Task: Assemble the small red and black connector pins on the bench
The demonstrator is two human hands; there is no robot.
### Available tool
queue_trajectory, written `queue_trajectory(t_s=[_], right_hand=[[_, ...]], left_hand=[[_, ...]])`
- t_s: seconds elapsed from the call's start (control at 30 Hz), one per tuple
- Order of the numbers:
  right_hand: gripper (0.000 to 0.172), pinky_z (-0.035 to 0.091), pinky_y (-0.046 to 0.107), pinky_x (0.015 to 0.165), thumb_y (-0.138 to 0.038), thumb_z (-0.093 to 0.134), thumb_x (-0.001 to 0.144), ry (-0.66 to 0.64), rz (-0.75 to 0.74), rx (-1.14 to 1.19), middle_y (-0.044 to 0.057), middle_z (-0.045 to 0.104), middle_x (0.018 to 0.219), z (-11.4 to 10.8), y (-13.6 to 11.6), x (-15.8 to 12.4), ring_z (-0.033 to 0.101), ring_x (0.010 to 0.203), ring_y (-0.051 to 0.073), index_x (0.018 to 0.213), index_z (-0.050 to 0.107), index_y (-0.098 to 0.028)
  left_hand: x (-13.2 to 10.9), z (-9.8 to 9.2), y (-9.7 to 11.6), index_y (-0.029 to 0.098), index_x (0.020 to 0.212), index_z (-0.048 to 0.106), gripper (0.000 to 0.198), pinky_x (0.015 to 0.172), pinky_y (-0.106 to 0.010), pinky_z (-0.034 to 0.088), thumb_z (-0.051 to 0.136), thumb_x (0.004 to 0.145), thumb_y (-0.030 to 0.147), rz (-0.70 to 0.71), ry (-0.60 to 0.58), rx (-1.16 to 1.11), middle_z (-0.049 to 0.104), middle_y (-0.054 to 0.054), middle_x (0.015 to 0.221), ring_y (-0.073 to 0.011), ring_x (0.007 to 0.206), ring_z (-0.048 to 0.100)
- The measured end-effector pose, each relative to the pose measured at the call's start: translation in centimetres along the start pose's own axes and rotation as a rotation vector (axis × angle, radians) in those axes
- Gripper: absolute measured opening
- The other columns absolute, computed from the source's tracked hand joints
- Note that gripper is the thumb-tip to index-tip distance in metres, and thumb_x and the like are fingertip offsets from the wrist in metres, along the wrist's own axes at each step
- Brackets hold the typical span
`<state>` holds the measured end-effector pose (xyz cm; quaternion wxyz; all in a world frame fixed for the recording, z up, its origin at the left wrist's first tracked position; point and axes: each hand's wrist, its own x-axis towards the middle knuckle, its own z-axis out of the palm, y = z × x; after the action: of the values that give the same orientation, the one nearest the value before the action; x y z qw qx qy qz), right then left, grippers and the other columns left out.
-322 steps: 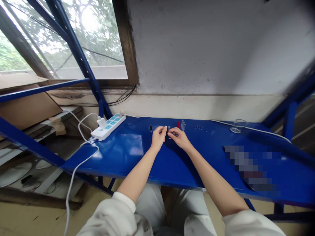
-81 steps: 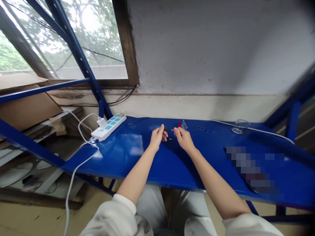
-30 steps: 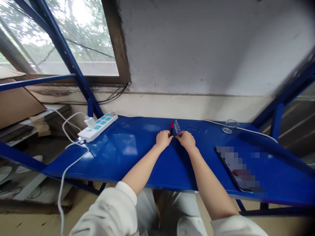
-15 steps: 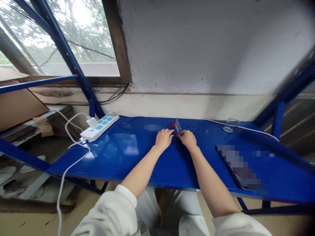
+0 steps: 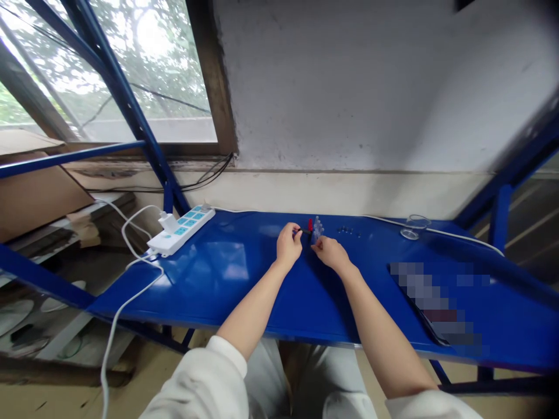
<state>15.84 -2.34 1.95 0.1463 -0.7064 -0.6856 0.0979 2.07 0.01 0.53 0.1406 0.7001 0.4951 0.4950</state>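
Observation:
My left hand [image 5: 289,244] is raised a little over the blue table [image 5: 244,297], thumb and forefinger pinched on the end of a thin dark stick [image 5: 304,231]. The stick points right, toward a clear rack-like piece [image 5: 317,228] standing on the table. A small red object [image 5: 310,224] stands just left of that clear piece. My right hand [image 5: 331,252] is closed at the near base of the clear piece, its fingertips against it. Several tiny dark pieces [image 5: 348,231] lie on the table to the right.
A white power strip [image 5: 183,230] with a plug and cable lies at the left. A clear round container [image 5: 409,234] stands at the back right, beside a white cable. A dark flat device [image 5: 430,326], partly blurred, lies at the right.
My left hand has turned and lifted from beside the red object, and its fingers now pinch the dark stick. My right hand remains at the clear piece. The camera view has shifted slightly.

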Motion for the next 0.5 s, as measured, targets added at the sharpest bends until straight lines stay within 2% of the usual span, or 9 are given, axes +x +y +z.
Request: queue_trajectory(t_s=[0.3,0.4,0.5], right_hand=[[0.013,0.029,0.021,0.053,-0.031,0.05,0.079,0.003,-0.11,-0.017,0.005,0.062,0.073,0.18,-0.15,-0.1,0.057,0.067,0.014,0.079,0.055,-0.019],[0.012,0.029,0.021,0.053,-0.03,0.049,0.079,0.001,-0.136,-0.013,0.005,0.062,0.073,0.07,-0.28,-0.18,0.057,0.066,0.014,0.081,0.054,-0.019],[0.012,0.029,0.021,0.053,-0.029,0.049,0.08,0.023,-0.148,-0.003,0.004,0.062,0.073,-0.04,-0.45,-0.26,0.057,0.066,0.014,0.083,0.054,-0.019]], left_hand=[[-0.03,-0.04,0.3,0.017,0.09,0.051,0.013,0.074,-0.025,0.044,0.044,0.08,0.016,0.026,0.002,-0.069,0.058,-0.004,0.088,-0.0112,0.075,0.054],[-0.05,-0.17,0.46,0.016,0.097,0.052,0.018,0.075,-0.025,0.044,0.042,0.082,0.018,0.063,0.024,-0.089,0.058,-0.005,0.09,-0.0112,0.076,0.054],[-0.15,-0.54,0.95,0.018,0.109,0.05,0.027,0.076,-0.026,0.044,0.038,0.085,0.022,0.109,-0.01,-0.089,0.057,-0.005,0.093,-0.0113,0.077,0.053]])
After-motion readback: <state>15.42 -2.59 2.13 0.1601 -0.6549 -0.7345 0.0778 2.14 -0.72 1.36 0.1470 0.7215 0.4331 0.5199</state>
